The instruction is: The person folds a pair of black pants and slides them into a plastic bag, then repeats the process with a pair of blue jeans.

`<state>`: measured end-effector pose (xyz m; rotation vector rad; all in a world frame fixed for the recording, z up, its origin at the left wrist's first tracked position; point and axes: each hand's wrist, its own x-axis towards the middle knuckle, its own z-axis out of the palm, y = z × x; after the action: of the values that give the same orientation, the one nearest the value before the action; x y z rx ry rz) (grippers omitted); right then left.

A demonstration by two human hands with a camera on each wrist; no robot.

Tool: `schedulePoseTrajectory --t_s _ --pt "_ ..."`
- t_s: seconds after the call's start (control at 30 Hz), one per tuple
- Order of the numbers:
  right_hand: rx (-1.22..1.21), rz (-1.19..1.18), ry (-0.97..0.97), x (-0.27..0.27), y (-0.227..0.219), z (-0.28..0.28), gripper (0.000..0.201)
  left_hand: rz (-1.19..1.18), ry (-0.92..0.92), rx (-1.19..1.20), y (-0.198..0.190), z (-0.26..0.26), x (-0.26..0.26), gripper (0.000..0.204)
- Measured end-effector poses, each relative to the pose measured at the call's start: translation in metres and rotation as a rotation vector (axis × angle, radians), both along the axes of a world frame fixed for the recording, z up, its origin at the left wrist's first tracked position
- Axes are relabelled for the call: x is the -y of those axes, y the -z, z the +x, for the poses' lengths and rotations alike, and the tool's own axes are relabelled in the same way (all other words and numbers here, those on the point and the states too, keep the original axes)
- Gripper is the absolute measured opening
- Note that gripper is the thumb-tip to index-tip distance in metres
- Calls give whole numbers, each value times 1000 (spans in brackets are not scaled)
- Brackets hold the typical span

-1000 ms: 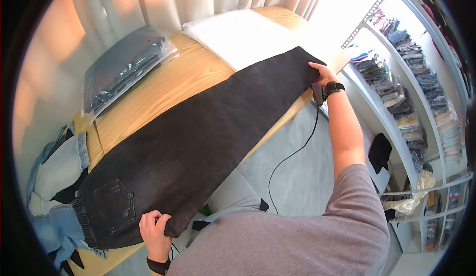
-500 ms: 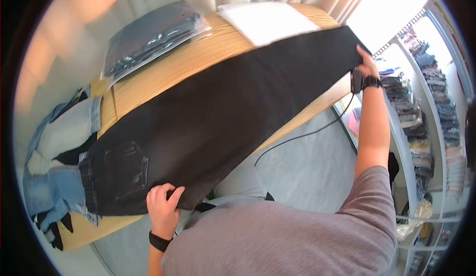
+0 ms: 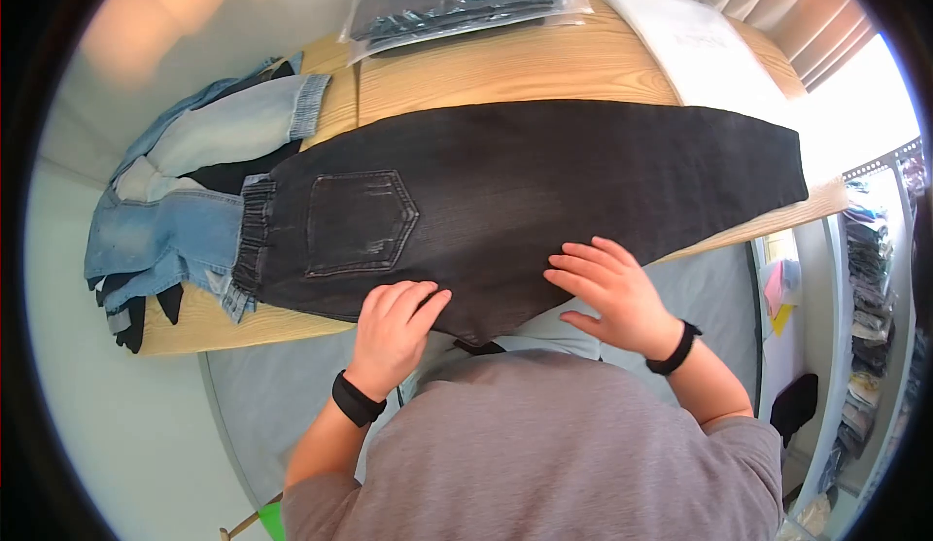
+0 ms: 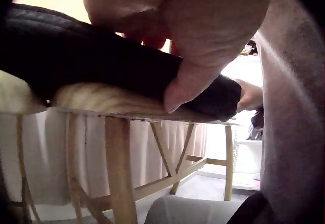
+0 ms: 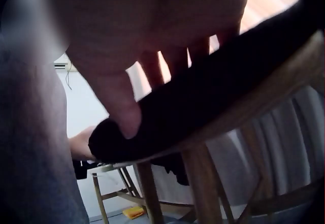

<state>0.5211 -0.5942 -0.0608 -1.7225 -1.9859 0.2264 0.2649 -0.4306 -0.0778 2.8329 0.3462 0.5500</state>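
Folded lengthwise, a pair of black jeans (image 3: 525, 181) lies along the table, elastic waistband on the left and leg hem on the right. A stitched back pocket (image 3: 360, 223) faces up. My left hand (image 3: 394, 332) touches the near edge below that pocket, fingers loosely bent over the cloth; in the left wrist view its thumb (image 4: 185, 89) hangs at the edge. Farther right, my right hand (image 3: 617, 293) rests on the near part of the jeans with fingers spread. The crotch point (image 3: 476, 332) overhangs the table edge between both hands.
Light blue denim garments (image 3: 175, 220) lie heaped at the left end, against the waistband. Behind the jeans are a plastic-bagged dark garment stack (image 3: 462, 1) and white plastic bags (image 3: 695, 40). Shelves of folded clothes (image 3: 865, 298) stand at the right. The wooden table (image 3: 505, 69) has trestle legs.
My right hand has let go of the leg hem and come back toward my body, onto the near edge. The left hand stays near the pocket. The head view has turned left.
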Motion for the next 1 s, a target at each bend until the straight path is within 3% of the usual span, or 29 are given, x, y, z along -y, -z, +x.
schedulePoseTrajectory --t_s 0.1,0.2,0.4,0.47,0.7,0.83,0.9,1.0 --pt "83 70 48 -9 20 -9 53 50 -240 -72 -6 -22 -9 52" --pt "144 103 71 -12 27 -8 53 114 -304 -139 -1 -50 -29 55" --pt "315 97 120 -8 32 1 56 56 -276 -46 -6 -60 -50 36" --pt "179 76 149 -7 26 4 53 -15 -275 -72 -9 -61 -56 33" --pt "40 49 185 -11 11 21 34 -121 -368 -94 -15 -56 -63 15" --pt "-162 -165 285 -33 -5 36 21 -109 -351 -73 -17 -46 -71 15" --pt "-263 -244 395 -46 -4 40 20 -297 -515 -187 -18 -40 -74 17" --pt "-263 -284 436 -59 -2 42 21 -290 -615 -399 -16 -28 -78 18"
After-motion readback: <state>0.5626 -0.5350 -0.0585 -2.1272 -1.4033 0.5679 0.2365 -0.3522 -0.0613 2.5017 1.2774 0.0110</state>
